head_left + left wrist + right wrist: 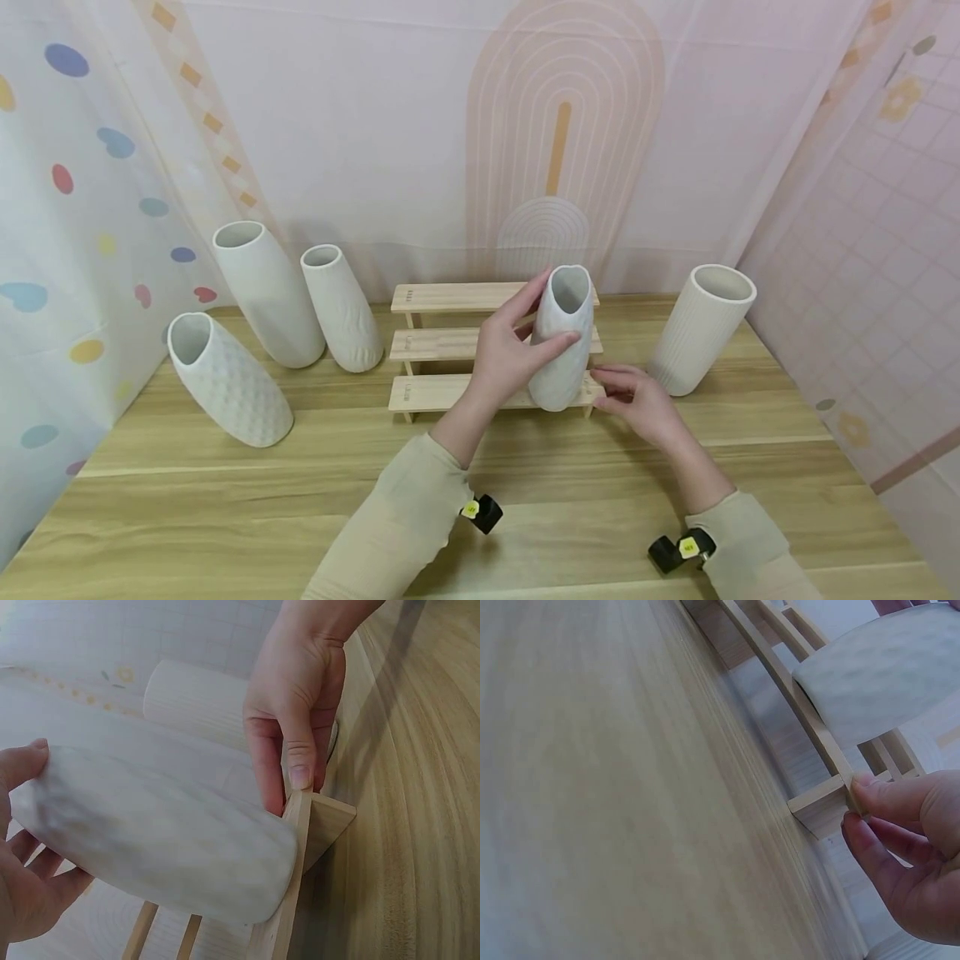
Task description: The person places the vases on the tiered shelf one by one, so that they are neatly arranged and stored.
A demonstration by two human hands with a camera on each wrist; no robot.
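My left hand [512, 346] grips a white vase [562, 367] with a dimpled surface and a notched rim, thumb on the near side and fingers behind. The vase's base is right at the lowest step of a three-step wooden display stand [427, 392], toward its right end. My right hand [641, 400] pinches the right end of that lowest step. In the right wrist view, the thumb [889, 796] lies on the step's corner and the fingers bend round it. The left wrist view shows the vase [165, 832] tilted across the frame, its base overlapping the step.
Right of the stand is a ribbed white vase [701, 333]. Three more white vases are on the left: a tall smooth one [273, 304], a slimmer wavy-patterned one [345, 321] and a dimpled one [236, 392]. Patterned cloth [360, 125] hangs behind the wooden table [225, 517].
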